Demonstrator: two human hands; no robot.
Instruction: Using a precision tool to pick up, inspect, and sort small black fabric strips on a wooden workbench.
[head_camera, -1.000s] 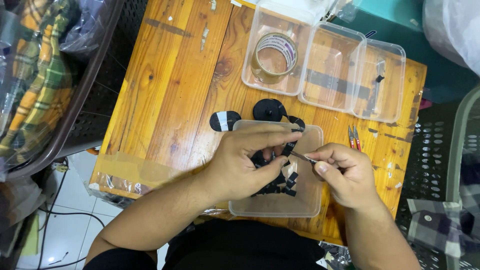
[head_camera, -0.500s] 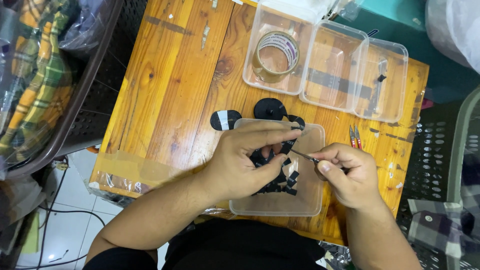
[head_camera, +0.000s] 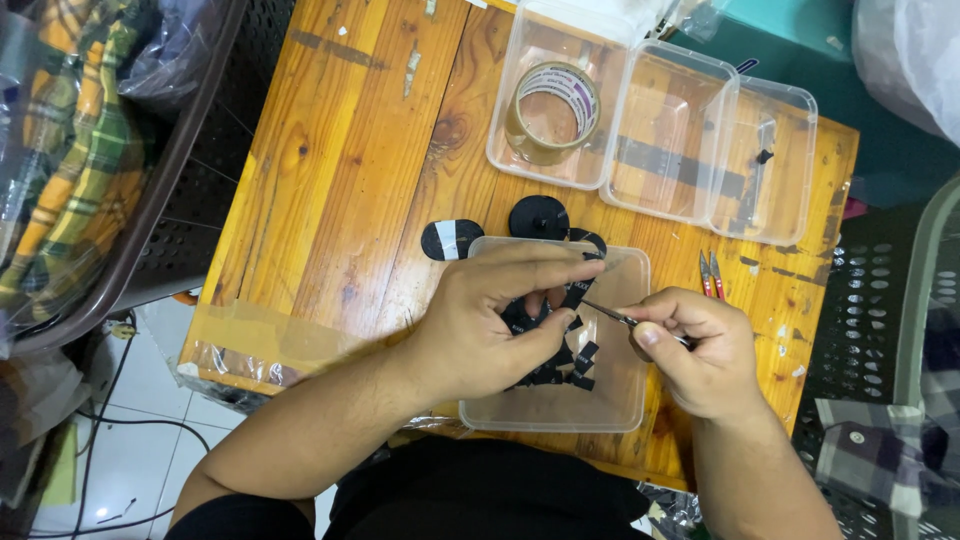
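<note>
Wooden table (head_camera: 340, 190), bearing three clear plastic tubs (head_camera: 670, 130) at the far edge; one holds a tape roll (head_camera: 552, 112). Nearer, a clear tray (head_camera: 600, 400) of black pieces. Left hand (head_camera: 480, 325), over the tray, pinches a black strip (head_camera: 577, 293) between fingertips. Right hand (head_camera: 700, 350) grips thin tweezers (head_camera: 612, 315), tips touching the strip. Black discs (head_camera: 538, 217) lie just beyond the tray.
</note>
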